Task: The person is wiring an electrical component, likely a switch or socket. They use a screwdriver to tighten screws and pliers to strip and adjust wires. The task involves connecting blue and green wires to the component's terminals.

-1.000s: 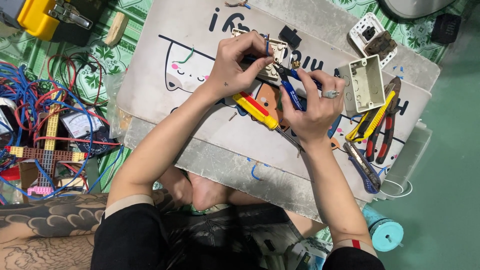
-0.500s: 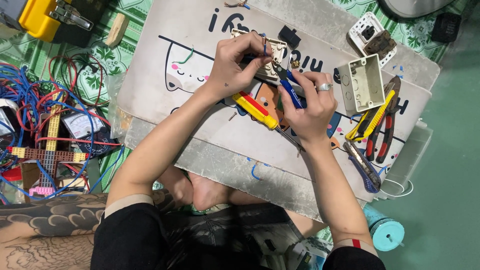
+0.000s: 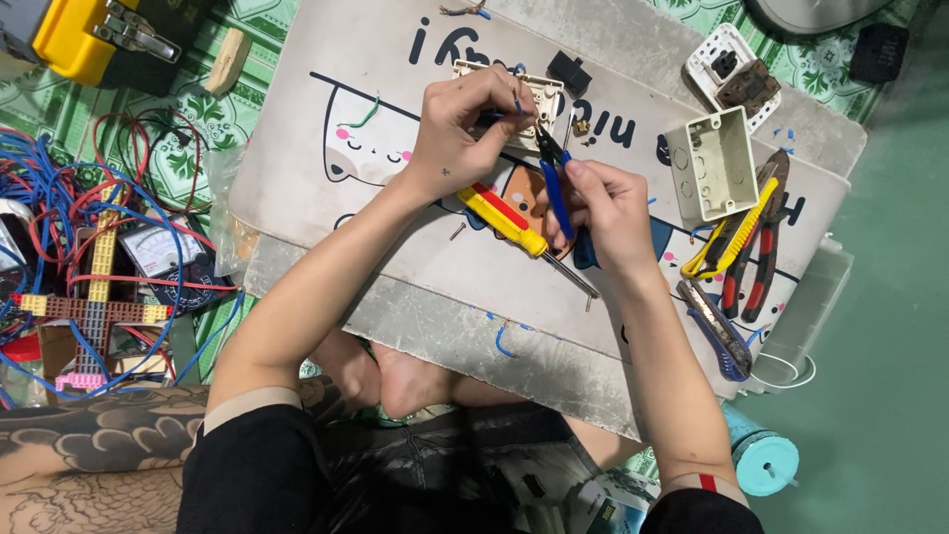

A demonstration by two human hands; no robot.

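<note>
My left hand (image 3: 457,132) pinches a short blue wire (image 3: 517,104) over a beige switch plate (image 3: 524,99) that lies on the printed mat (image 3: 326,148). My right hand (image 3: 605,206) grips blue-handled pliers (image 3: 556,188), and their jaws meet the wire next to the left fingertips. A yellow and red screwdriver (image 3: 506,222) lies on the mat just below both hands, its shaft pointing to the lower right.
A beige junction box (image 3: 712,166), yellow-handled and red-handled pliers (image 3: 743,237) and a blue utility knife (image 3: 717,331) lie right of my hands. A white socket plate (image 3: 730,69) sits far right. Tangled wires (image 3: 69,208), a meter (image 3: 156,252) and a yellow tool (image 3: 74,35) are at left.
My right hand has shifted its grip along the pliers and the jaws have come up to the wire at the switch plate. The left hand stays on the wire.
</note>
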